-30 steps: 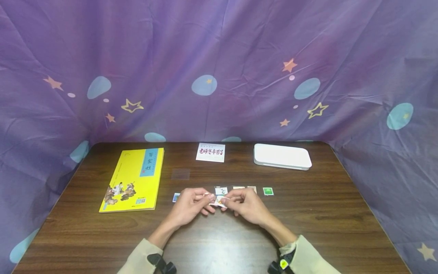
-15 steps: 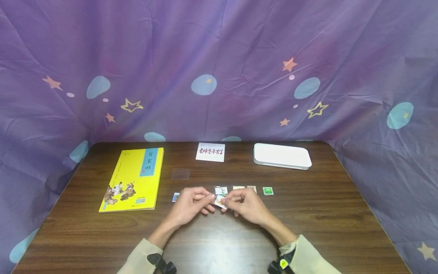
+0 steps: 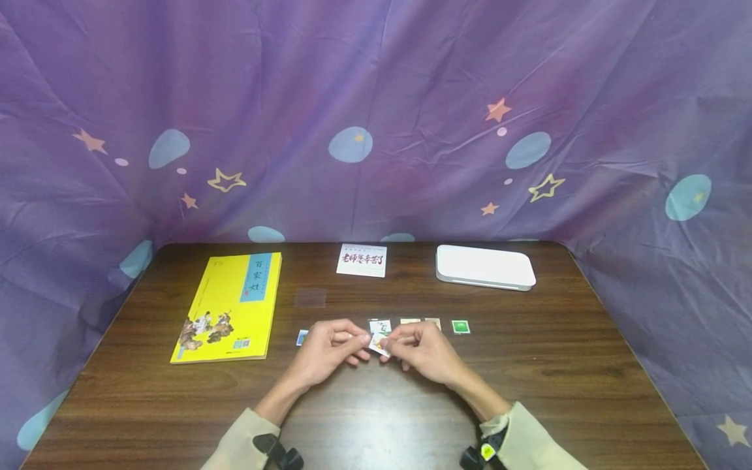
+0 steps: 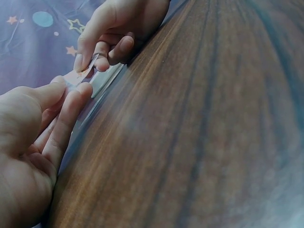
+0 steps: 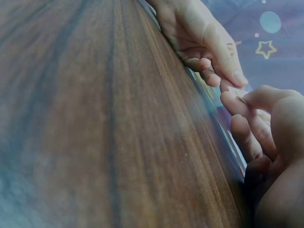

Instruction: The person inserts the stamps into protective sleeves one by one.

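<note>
A small white-bordered stamp (image 3: 378,344) with an orange and yellow picture is held between both hands, low over the middle of the table. My right hand (image 3: 427,352) pinches its right side between thumb and forefinger. The left hand (image 3: 325,352) pinches at its left edge, with thumb and fingertip meeting there. In the left wrist view the stamp (image 4: 78,76) stands tilted between the two sets of fingertips. The right wrist view shows only a pale corner of the stamp (image 5: 236,91). Just behind lies another stamp (image 3: 380,325) with dark markings.
A green stamp (image 3: 461,327) and beige stamps (image 3: 433,322) lie right of centre; a blue one (image 3: 302,337) is partly behind the left hand. Farther back are a clear sleeve (image 3: 309,298), a printed card (image 3: 361,260), a white case (image 3: 485,267) and a yellow book (image 3: 229,313).
The held stamp has tilted slightly, and the pinkish patch by the left fingertips no longer shows. Both hands stay almost in the same place.
</note>
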Demonstrator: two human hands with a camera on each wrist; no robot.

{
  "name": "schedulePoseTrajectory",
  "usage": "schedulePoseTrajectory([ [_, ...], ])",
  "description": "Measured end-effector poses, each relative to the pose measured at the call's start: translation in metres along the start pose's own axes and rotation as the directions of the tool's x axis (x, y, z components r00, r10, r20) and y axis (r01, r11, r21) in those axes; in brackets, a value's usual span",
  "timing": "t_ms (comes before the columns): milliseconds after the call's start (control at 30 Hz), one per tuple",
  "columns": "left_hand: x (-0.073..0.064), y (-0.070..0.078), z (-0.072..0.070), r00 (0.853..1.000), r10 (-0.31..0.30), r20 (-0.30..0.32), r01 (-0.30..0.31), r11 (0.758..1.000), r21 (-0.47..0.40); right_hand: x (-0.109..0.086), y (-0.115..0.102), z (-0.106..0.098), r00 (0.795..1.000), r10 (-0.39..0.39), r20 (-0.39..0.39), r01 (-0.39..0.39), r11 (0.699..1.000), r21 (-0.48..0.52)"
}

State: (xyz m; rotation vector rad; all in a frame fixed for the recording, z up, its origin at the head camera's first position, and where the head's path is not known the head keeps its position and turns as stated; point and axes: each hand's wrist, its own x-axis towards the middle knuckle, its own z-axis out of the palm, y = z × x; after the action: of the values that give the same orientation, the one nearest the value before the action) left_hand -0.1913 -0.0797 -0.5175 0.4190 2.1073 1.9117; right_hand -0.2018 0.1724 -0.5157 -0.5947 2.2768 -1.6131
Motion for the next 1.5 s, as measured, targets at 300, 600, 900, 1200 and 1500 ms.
schedulePoseTrajectory([
  [300,0.0003,0.0006,-0.0004,1.0,-0.007,-0.005,0.007,1.0,-0.008,-0.0004,0.002,-0.0004,1.0,-0.03,-0.006,0.029,0.999,-0.033],
  [600,0.0006,0.0002,-0.0013,1.0,-0.027,-0.008,0.027,1.0,-0.005,-0.0008,-0.0003,0.0001,1.0,-0.024,-0.009,0.024,0.999,-0.039],
  [900,-0.0006,0.0023,-0.0013,0.999,-0.036,0.006,0.036,0.999,-0.001,-0.0011,-0.0016,-0.0001,1.0,-0.009,-0.02,0.008,0.998,-0.056],
  [1200,-0.0003,0.0014,-0.0013,1.0,-0.026,0.008,0.026,1.0,0.007,-0.001,-0.0007,0.0003,1.0,-0.027,-0.003,0.027,0.998,-0.058],
  [1500,-0.0001,0.0003,-0.0026,1.0,-0.006,0.021,0.006,1.0,-0.002,-0.0008,-0.0001,0.0012,1.0,-0.02,-0.018,0.019,0.998,-0.057],
])
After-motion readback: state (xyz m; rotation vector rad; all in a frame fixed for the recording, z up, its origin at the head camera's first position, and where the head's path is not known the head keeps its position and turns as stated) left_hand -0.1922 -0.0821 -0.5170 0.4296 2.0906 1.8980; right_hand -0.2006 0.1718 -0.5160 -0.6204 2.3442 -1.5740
